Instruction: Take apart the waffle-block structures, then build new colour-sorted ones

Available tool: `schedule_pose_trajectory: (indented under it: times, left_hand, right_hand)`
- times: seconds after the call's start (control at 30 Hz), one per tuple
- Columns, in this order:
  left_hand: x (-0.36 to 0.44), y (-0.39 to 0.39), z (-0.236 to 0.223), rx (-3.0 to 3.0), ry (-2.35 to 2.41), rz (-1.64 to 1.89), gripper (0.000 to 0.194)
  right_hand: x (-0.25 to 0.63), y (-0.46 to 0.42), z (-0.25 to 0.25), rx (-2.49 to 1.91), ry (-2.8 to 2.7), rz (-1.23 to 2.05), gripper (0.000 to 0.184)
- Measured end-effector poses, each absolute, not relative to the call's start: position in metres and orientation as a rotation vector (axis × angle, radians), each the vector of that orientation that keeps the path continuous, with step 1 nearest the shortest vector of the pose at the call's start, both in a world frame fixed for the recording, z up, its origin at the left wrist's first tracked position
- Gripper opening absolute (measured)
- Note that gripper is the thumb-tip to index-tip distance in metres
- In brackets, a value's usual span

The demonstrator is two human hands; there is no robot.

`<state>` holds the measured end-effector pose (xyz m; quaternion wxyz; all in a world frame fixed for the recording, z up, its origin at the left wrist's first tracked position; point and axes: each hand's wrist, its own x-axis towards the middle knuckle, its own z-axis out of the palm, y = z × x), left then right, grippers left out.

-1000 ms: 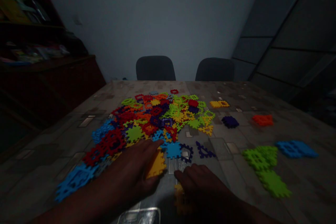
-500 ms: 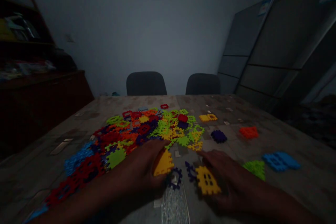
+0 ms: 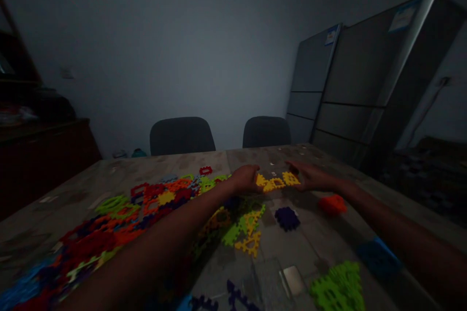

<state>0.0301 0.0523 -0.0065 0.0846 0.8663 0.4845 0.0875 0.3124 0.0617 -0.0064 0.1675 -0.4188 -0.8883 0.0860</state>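
Note:
My left hand reaches over the table, fingers closed around a yellow toothed plastic building piece. Opposite it, my right hand grips a yellow building piece with window holes. Between the two hands lie yellow building pieces on the table; whether the held pieces touch them, I cannot tell. A dark purple building piece rests just nearer to me. Beneath my left forearm, a large pile of mixed building pieces is partly hidden.
An orange piece, a blue piece and a green piece lie along the right side. Dark purple pieces sit at the near edge of view. Two chairs stand behind the patterned table.
Both hands have moved forward from the near part of the table, each carrying its yellow piece, to the yellow pieces farther back. The camera view has shifted to the right and up.

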Motion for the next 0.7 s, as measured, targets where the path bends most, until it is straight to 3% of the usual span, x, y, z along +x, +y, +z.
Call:
schedule_pose_trajectory:
  times: [0.23,0.7]
  left_hand:
    - [0.058,0.086,-0.022,2.586,1.467,0.194,0.035]
    - [0.054,0.085,-0.038,2.562,1.538,0.172,0.038]
  right_hand:
    - [0.307,0.102,-0.023,-1.282,-2.566,0.298,0.090]
    - [0.313,0.089,-0.059,-1.254,-2.690,0.384,0.093]
